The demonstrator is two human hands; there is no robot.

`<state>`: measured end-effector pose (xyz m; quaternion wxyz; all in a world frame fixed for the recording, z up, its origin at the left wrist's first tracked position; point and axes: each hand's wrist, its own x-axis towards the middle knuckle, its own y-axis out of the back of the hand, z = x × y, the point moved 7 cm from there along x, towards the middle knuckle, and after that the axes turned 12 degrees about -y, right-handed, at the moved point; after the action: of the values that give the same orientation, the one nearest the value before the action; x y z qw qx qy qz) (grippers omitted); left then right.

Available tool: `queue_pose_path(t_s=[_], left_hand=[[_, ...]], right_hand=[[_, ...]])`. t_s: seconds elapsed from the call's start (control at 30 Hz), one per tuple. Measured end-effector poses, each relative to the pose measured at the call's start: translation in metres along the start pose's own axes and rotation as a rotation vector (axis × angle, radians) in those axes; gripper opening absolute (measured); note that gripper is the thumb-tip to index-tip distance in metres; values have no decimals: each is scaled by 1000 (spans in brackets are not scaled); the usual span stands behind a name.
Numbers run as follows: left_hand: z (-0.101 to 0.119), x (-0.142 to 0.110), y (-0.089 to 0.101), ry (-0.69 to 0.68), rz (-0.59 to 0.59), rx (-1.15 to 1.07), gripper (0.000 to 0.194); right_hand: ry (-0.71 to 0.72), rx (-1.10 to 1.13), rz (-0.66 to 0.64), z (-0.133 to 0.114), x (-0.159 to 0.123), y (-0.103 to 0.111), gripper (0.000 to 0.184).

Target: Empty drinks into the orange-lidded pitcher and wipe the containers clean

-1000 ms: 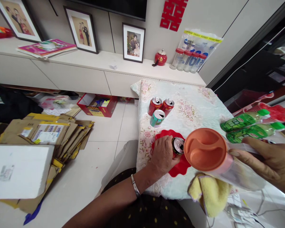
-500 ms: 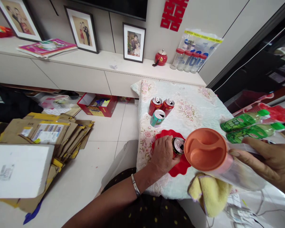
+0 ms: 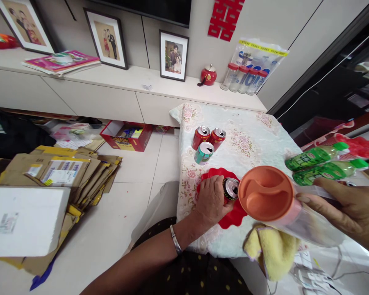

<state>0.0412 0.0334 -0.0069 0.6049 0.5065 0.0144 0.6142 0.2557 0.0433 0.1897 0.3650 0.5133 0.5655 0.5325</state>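
Observation:
My left hand (image 3: pixel 209 199) is wrapped round an open drink can (image 3: pixel 231 189) with a dark rim, held upright over a red scalloped plate (image 3: pixel 233 220). On the right, my right hand (image 3: pixel 346 209) grips the handle of a clear plastic pitcher (image 3: pixel 315 229). The pitcher is tilted to the left, and its orange lid (image 3: pixel 266 194) is right beside the can's top. Whether liquid flows between them cannot be seen. Behind the plate stand two red cans (image 3: pixel 199 140) and one green can (image 3: pixel 204 155), close together.
A flowered cloth covers the table (image 3: pixel 242 141). Green bottles (image 3: pixel 313 157) lie at its right side, and a yellow towel (image 3: pixel 272 246) hangs over the front edge. Flattened cardboard (image 3: pixel 95 176) and a red box (image 3: pixel 135 141) are on the floor to the left.

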Motion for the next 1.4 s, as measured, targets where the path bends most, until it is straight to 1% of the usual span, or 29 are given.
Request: queue_pose_path(t_s=[0.1, 0.23, 0.47, 0.63, 0.7, 0.77, 0.87, 0.93, 1.0, 1.03, 1.1, 1.17, 1.3, 1.4], left_hand=[[0, 0, 0, 6, -4, -7, 83], [0, 0, 0, 8, -10, -13, 82], [1, 1, 1, 5, -11, -5, 81], [1, 1, 1, 3, -16, -9, 79], [0, 1, 1, 4, -17, -11, 80], [0, 1, 0, 7, -18, -13, 81], [0, 1, 0, 9, -20, -18, 82], [0, 1, 0, 12, -21, -22, 82], [0, 1, 0, 15, -23, -26, 81], [0, 1, 0, 16, -24, -28, 81], [0, 1, 0, 16, -26, -31, 81], [0, 0, 0, 15, -26, -32, 81], [0, 1, 0, 11, -24, -28, 81], [0, 1, 0, 11, -22, -23, 83]], right_hand=[[-12, -16, -18, 3, -2, -2, 52], [-17, -38, -22, 6, -3, -3, 55], [-1, -21, -16, 0, 0, -3, 53], [-12, -16, -17, 6, -2, -2, 52], [5, -14, -11, 3, -1, -1, 51], [61, -19, -18, -11, 3, -1, 54], [198, -34, -86, -50, 10, -11, 63], [252, -37, -134, -73, 13, -18, 67], [274, -35, -150, -85, 14, -21, 69], [273, -35, -149, -85, 14, -21, 69], [253, -35, -132, -74, 11, -18, 68], [206, -36, -99, -52, 7, -12, 65], [64, -27, -14, -7, 1, -1, 56], [33, -30, -9, 5, -1, -1, 49]])
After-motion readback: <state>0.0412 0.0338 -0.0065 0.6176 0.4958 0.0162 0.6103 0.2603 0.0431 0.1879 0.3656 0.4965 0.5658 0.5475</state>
